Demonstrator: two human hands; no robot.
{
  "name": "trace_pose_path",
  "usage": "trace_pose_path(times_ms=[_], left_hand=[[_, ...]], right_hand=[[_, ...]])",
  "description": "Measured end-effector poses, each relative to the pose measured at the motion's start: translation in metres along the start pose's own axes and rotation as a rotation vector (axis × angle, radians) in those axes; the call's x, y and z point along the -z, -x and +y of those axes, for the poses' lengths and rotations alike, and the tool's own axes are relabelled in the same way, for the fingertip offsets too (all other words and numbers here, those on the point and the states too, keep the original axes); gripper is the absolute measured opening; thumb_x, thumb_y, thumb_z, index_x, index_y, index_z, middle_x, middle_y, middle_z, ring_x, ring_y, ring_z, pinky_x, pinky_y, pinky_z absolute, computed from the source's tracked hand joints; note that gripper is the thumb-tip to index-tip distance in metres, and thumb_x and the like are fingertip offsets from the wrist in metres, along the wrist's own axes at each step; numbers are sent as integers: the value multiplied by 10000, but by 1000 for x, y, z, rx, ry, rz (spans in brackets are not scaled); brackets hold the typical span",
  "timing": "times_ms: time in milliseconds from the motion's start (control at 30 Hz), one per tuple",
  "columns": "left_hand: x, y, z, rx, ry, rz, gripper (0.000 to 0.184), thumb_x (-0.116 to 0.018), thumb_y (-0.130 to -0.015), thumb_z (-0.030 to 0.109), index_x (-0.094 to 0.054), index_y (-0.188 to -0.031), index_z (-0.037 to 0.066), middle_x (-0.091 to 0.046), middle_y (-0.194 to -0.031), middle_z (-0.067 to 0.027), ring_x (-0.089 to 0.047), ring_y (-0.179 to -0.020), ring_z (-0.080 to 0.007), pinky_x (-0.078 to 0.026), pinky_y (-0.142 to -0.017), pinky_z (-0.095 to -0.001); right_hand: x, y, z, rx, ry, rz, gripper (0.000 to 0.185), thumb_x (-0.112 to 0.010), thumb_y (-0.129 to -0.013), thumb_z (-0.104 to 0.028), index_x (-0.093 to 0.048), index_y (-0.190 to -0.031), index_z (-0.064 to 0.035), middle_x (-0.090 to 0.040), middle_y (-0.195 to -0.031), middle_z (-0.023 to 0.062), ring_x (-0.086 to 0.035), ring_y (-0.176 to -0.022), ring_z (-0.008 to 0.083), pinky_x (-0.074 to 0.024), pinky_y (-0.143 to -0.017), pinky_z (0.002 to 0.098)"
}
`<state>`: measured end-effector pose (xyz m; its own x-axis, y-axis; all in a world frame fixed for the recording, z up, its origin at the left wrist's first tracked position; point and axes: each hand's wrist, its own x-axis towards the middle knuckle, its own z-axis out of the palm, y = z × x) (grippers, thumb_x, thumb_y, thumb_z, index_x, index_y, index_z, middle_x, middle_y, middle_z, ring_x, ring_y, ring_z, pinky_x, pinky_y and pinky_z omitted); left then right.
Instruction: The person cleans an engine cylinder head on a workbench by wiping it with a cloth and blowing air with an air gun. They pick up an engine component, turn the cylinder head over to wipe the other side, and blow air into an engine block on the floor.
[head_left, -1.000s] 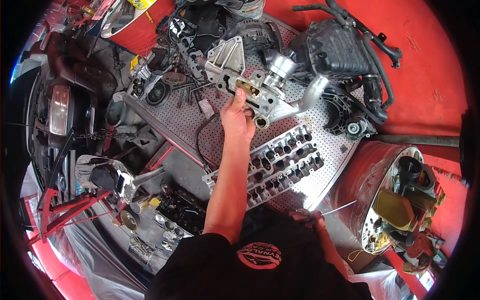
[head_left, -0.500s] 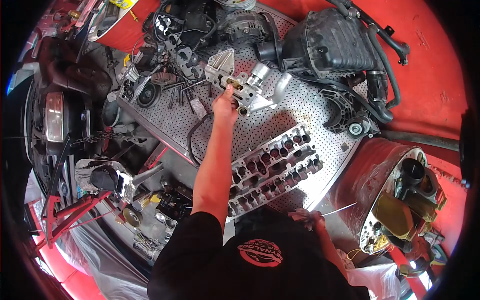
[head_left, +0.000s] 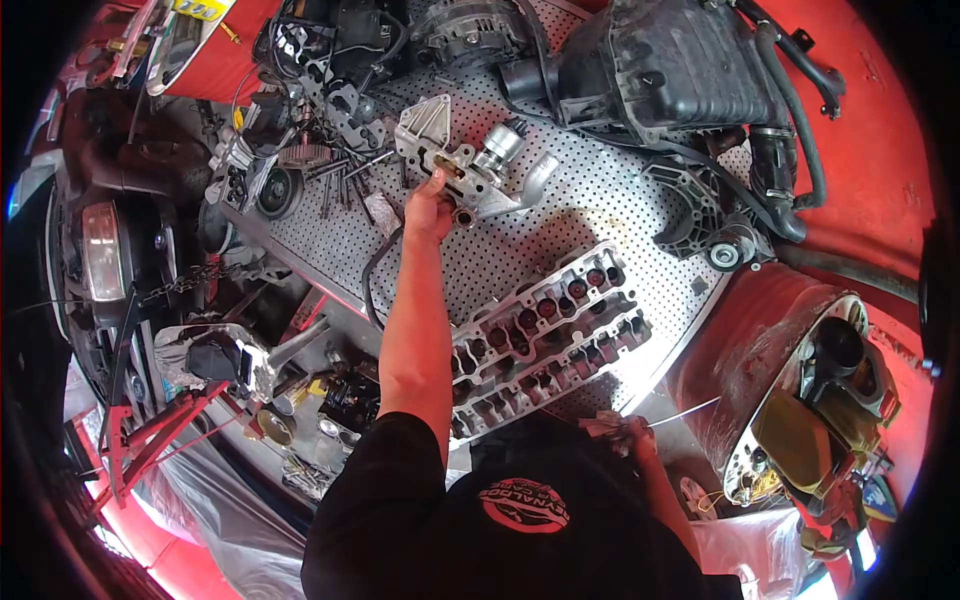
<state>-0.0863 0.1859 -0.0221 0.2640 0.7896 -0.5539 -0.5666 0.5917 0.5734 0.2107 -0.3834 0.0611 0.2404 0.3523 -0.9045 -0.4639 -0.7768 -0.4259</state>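
My left hand (head_left: 428, 214) is stretched far forward over the perforated metal bench (head_left: 330, 235). It is closed on a cast aluminium engine housing (head_left: 470, 182) with a triangular bracket, a round silver cap and a bent pipe; the thumb lies on top, other fingers are hidden beneath. Close to my body, my right hand (head_left: 637, 438) is closed around a crumpled rag (head_left: 604, 426) and a thin pale rod (head_left: 686, 411) that points right. Between my arms a cylinder head (head_left: 540, 345) rests on the bench, its rows of bores facing up.
A black plastic air box (head_left: 670, 75) and an alternator (head_left: 468, 35) occupy the far side. Bolts (head_left: 340, 182) and a pulley (head_left: 277, 192) lie at left. A red drum (head_left: 735, 345) topped with parts stands right; a car headlight (head_left: 103, 250) is far left.
The view has shifted slightly, so bench parts at left sit further left and the drum further right. Both hands keep their grips.
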Motion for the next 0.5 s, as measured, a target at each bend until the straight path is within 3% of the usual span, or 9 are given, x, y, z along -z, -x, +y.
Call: trace_pose_path(times_ms=[67, 200, 333, 400, 500], left_hand=[[8, -8, -3, -4, 11, 21, 420, -699, -913, 206, -587, -1224, -53, -645, -1166, -146, -623, -1054, -285, -486, -943, -422], [0, -10, -5, 0, -1, 33, 362, -702, -910, 180, -614, -1168, -59, -662, -1110, -140, -636, -1016, -266, -498, -915, -401], [-8, -13, -4, 2, -59, 98, 273, -712, -901, 146, -648, -1074, -55, -682, -1018, -120, -657, -891, -227, -524, -811, -359], [-15, -12, 2, 13, -76, 106, 248, -716, -897, 140, -655, -1043, -51, -685, -991, -113, -660, -853, -216, -528, -775, -348], [-24, -9, 7, -4, -210, 122, 233, -728, -890, 158, -650, -1006, -29, -675, -939, -100, -654, -816, -213, -526, -726, -346]], right_hand=[[-8, 5, -17, -36, 18, 11, 359, -557, -971, -364, -578, -1063, -18, -657, -947, 98, -629, -825, 172, -516, -754, 349], [-16, 11, -29, -79, -44, -35, 377, -549, -974, -377, -574, -1082, -17, -660, -925, 92, -639, -778, 179, -530, -688, 339], [-22, 13, -38, -75, 10, 33, 362, -553, -963, -358, -566, -1094, -20, -661, -916, 99, -646, -756, 187, -539, -652, 338], [-18, 5, -28, -67, 29, 46, 298, -524, -932, -303, -572, -1075, -45, -646, -841, 92, -639, -679, 189, -534, -610, 318], [-20, 5, -28, -40, -36, 22, 313, -513, -933, -314, -574, -1079, -43, -645, -840, 95, -641, -702, 184, -533, -641, 321]])
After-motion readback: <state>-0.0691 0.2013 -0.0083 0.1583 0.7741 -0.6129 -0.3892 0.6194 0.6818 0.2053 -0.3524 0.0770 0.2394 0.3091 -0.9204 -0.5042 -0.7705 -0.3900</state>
